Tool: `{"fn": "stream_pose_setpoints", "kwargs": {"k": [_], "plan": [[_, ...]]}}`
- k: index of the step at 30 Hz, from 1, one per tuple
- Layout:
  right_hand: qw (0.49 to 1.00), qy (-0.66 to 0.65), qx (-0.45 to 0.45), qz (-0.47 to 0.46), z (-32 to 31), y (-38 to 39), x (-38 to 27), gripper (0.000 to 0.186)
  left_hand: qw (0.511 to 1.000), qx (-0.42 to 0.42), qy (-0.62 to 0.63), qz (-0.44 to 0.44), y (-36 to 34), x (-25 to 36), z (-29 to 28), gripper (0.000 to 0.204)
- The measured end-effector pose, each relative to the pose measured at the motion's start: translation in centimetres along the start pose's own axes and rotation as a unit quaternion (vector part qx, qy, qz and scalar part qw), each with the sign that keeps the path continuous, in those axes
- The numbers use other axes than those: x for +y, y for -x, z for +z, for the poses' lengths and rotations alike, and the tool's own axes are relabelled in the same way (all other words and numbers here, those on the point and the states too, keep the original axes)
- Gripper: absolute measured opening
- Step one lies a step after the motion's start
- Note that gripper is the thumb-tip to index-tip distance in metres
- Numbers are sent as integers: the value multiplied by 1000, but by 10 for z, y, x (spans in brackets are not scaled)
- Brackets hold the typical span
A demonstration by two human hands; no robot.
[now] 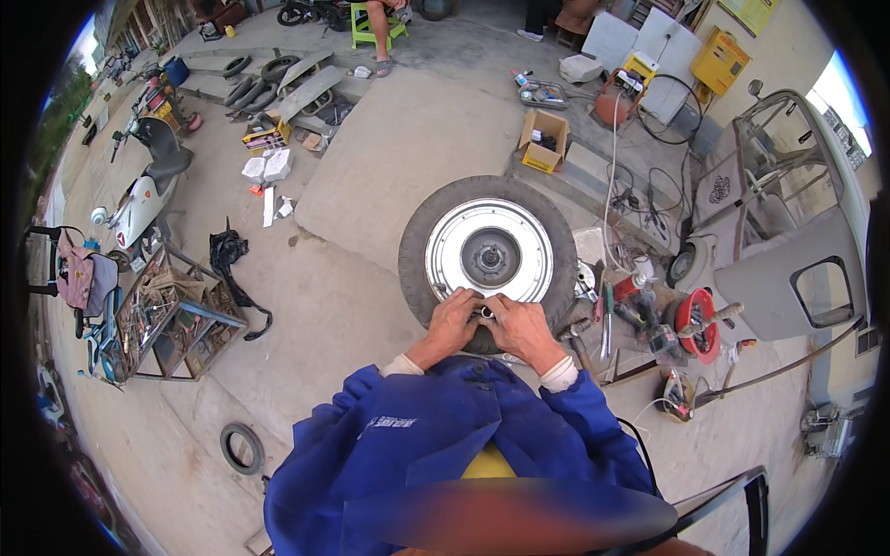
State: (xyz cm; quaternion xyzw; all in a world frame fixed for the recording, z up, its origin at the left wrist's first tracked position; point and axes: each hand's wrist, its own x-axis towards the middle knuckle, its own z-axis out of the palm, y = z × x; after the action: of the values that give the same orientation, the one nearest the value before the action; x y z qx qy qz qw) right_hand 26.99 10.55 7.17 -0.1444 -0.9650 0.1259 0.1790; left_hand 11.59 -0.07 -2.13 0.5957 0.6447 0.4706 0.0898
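Observation:
A wheel lies flat on the ground before me, its black tyre (pixel 416 246) around a shiny silver rim (pixel 452 230). A dark hub (pixel 490 259) shows in the middle. Over the near side of the wheel, my left hand (pixel 452 317) and my right hand (pixel 519 326) meet with fingers pinched together. Between their fingertips is a small ring-shaped metal piece (pixel 487 313). Its exact kind is too small to tell. The hands hide part of the rim and the near tyre wall.
To my right are a cordless power tool (pixel 660 337), a red basin (pixel 712 324), a hammer (pixel 579 345) and a parked grey vehicle (pixel 788 259). An open cardboard box (pixel 543 141) stands beyond the wheel. On the left are a metal tool rack (pixel 190 320), a white scooter (pixel 148 196) and a small tyre (pixel 242 448). Another person's leg (pixel 380 37) shows at the top.

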Motion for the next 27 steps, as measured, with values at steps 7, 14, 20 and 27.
{"fn": "stream_pose_setpoints", "kwargs": {"k": [7,14,20,27], "plan": [[997,-12,9,72,9,1,-1,32,1000,3,17,-1,-2,9,-8,37],[998,-31,-6,50,10,0,6,35,988,151,-17,9,-27,7,-54,21],[997,-50,63,-8,1,-3,3,26,987,132,-85,-40,-84,-34,-76,32],[922,-207,284,162,-6,0,31,27,984,77,-160,-5,-152,-68,-65,46]]}}
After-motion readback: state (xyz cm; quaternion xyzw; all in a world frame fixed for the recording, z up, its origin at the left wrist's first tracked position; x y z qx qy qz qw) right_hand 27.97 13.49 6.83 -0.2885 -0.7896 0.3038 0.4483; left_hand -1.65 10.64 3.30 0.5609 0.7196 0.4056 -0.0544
